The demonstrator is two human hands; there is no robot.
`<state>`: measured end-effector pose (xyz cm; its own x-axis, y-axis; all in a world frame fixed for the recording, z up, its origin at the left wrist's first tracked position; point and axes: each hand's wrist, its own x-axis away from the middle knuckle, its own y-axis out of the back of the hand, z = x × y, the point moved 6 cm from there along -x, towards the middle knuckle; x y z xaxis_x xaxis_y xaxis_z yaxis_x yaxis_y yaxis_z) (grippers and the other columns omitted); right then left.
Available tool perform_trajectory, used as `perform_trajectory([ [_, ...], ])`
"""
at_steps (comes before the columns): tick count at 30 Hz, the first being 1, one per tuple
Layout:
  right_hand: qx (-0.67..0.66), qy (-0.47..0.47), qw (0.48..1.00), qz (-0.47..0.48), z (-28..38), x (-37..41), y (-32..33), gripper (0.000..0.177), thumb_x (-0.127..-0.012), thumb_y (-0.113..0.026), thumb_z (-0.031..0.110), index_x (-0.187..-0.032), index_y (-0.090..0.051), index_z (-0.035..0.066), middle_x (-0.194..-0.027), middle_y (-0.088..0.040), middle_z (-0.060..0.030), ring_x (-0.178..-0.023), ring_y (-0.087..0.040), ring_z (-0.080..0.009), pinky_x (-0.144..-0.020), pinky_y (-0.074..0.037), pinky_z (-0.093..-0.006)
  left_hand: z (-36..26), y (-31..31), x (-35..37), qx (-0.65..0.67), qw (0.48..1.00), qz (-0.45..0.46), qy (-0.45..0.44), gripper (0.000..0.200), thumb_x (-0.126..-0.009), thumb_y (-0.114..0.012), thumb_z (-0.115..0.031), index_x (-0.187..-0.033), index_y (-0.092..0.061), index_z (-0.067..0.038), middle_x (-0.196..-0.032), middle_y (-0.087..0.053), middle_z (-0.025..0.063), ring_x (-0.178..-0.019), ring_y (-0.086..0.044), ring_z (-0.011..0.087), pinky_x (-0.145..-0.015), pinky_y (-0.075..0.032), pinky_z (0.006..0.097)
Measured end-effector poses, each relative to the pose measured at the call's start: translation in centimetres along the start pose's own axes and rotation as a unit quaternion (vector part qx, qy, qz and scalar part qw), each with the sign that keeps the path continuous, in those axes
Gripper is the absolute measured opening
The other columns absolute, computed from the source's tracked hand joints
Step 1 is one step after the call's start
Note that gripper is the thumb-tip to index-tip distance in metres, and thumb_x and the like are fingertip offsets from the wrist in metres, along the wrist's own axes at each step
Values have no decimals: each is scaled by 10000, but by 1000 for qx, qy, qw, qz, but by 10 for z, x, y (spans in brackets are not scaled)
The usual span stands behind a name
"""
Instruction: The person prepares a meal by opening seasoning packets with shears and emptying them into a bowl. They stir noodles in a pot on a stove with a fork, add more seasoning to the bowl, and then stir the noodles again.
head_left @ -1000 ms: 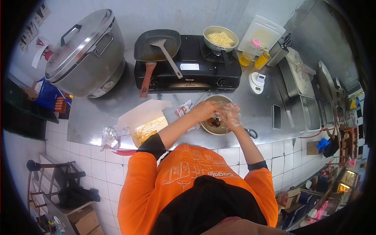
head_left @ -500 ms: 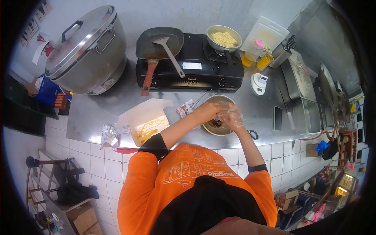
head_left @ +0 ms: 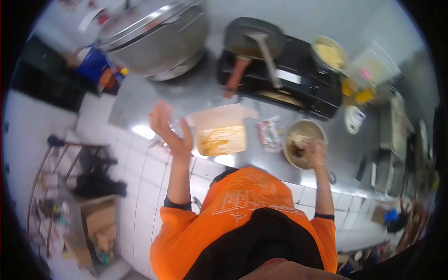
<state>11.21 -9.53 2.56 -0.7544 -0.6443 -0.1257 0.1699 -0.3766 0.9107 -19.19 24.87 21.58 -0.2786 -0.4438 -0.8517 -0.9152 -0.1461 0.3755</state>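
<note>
Steel bowl at right hand, grip unclear, left hand open, fingers toward big pot.

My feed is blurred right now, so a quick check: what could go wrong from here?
1. Only the right hand is at the bowl, which sits near the front edge of the counter; a push might tip it.
2. The left hand is raised, fingers spread, beside the open takeaway box; a sweep could knock the box off.
3. The frying pan has its handle jutting off the stove toward the box and could be caught.
</note>
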Motion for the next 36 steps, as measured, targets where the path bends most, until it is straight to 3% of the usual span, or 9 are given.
perform_trajectory([
  [6, 113, -66, 986, 101, 24, -7, 16, 228, -791, -631, 289, -867, -684, 81, -899, -636, -138, -908, -581, -311, -803, -456, -418, 253, 28, 126, -189, 881, 234, 366, 661, -782, -684, -192, -1356, -377, -76, -1256, -474, 199, -1040, -536, 313, -905, -434, 416],
  [10, 87, -93, 992, 20, 28, -3, 36, 249, -787, -631, 307, -908, -696, 100, -898, -653, -142, -892, -601, -309, -811, -458, -407, 262, 9, 153, 34, 846, 310, 432, 691, -702, -761, -94, -1311, -436, -51, -1042, -595, 157, -727, -619, 183, -565, -517, 283],
  [13, -11, -143, 989, 25, 22, -10, 40, 278, -784, -631, 289, -938, -689, 65, -897, -662, -156, -846, -625, -305, -810, -463, -382, 290, -5, 170, -59, 830, 384, 400, 388, -709, -743, -90, -1016, -528, 9, -908, -612, 116, -700, -610, 168, -543, -494, 300],
  [17, -229, -175, 956, 50, -10, -15, 13, 292, -758, -671, 248, -946, -671, 25, -846, -672, -101, -830, -632, -195, -764, -468, -321, 304, -13, 171, -33, 863, 314, 394, 382, -719, -731, -130, -984, -499, 17, -915, -608, 133, -723, -620, 191, -553, -491, 317],
  [24, -473, -177, 861, 49, 36, -44, -3, 346, -712, -734, 236, -998, -655, 58, -883, -664, -46, -866, -612, -109, -781, -477, -272, 284, 3, 144, 238, 733, 147, 621, 539, -817, -625, -177, -1260, -368, -10, -1031, -581, 178, -845, -631, 262, -627, -527, 342],
  [27, -354, -133, 919, 116, 82, -68, -8, 349, -730, -698, 277, -1007, -662, 68, -919, -677, -88, -890, -639, -160, -811, -489, -304, 276, 2, 116, 327, 720, 132, 598, 526, -829, -612, -162, -1266, -360, -14, -1059, -572, 176, -850, -631, 264, -619, -525, 351],
  [29, -5, -70, 982, 176, 113, -83, -15, 338, -760, -637, 303, -1016, -664, 84, -924, -682, -122, -909, -652, -238, -822, -493, -358, 276, 3, 102, 327, 723, 138, 593, 516, -836, -602, -157, -1270, -360, -16, -1087, -562, 174, -863, -629, 263, -621, -519, 345],
  [32, 184, 26, 959, 215, 150, -89, -29, 287, -795, -568, 297, -995, -675, 121, -960, -673, -122, -938, -639, -280, -820, -491, -401, 258, 11, 68, 341, 753, 110, 552, 516, -841, -610, -188, -1266, -369, -20, -1093, -561, 158, -892, -622, 258, -636, -510, 330],
  [36, 165, 32, 961, 220, 140, -88, -69, 228, -809, -552, 287, -942, -685, 158, -975, -675, -89, -936, -640, -263, -817, -485, -400, 208, 16, 37, 326, 770, 116, 537, 445, -867, -592, -223, -1216, -393, -32, -1081, -570, 123, -908, -624, 246, -697, -506, 333],
])
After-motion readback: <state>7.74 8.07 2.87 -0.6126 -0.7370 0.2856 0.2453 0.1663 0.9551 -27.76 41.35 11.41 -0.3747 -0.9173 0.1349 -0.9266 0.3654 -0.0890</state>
